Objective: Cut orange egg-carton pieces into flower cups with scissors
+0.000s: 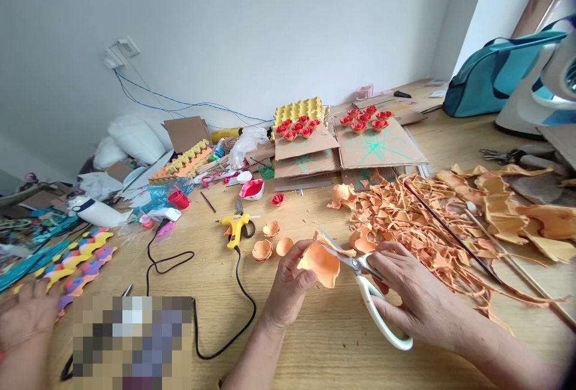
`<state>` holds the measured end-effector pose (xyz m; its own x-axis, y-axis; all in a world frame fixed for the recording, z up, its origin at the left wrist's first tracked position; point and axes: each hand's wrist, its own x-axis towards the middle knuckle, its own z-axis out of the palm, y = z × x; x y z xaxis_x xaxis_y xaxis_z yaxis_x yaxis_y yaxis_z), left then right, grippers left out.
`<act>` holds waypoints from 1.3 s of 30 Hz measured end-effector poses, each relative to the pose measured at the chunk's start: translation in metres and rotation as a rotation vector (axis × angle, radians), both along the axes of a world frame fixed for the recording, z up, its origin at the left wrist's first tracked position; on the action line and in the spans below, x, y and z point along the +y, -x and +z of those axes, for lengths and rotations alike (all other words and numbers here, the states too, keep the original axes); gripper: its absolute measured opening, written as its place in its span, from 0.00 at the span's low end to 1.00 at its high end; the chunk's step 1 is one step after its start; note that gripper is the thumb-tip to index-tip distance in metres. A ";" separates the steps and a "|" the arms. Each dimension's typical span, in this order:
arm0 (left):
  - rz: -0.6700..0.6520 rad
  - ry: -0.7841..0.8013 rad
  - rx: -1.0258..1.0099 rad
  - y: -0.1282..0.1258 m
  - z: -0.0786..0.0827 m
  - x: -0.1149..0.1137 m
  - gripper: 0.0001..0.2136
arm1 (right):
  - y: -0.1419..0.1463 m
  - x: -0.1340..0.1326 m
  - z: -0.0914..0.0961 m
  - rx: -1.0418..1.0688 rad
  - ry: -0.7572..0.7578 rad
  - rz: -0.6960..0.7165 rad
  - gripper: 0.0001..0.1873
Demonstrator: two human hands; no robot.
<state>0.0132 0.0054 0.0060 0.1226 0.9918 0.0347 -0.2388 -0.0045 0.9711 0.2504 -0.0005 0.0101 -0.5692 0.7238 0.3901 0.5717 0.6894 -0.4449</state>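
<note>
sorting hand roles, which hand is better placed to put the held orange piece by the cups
Probably the left hand: it holds the orange piece and is nearer the orange cups; the right hand holds the scissors.

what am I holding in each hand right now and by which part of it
Your left hand pinches the orange cup-shaped piece by its edge; your right hand holds the scissors by their white handles.

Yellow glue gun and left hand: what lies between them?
In the head view, small orange cups, some stacked, lie between the yellow glue gun and the left hand.
</note>
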 end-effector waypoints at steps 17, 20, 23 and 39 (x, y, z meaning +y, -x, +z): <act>-0.087 -0.127 0.061 -0.002 0.006 0.001 0.20 | 0.002 0.001 -0.005 -0.028 0.064 -0.022 0.07; -0.077 -0.073 0.014 -0.001 0.002 0.002 0.21 | 0.002 0.001 -0.004 -0.016 0.048 -0.011 0.07; -0.081 -0.025 0.004 0.000 0.001 0.002 0.22 | 0.002 0.001 -0.003 0.004 0.035 0.005 0.08; -0.141 -0.076 -0.159 -0.003 0.006 0.001 0.17 | 0.001 0.001 -0.006 -0.027 0.052 0.023 0.08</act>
<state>0.0166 0.0069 0.0120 0.2474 0.9590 0.1383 -0.3921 -0.0314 0.9194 0.2489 0.0005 0.0046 -0.5954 0.7292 0.3372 0.5681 0.6789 -0.4651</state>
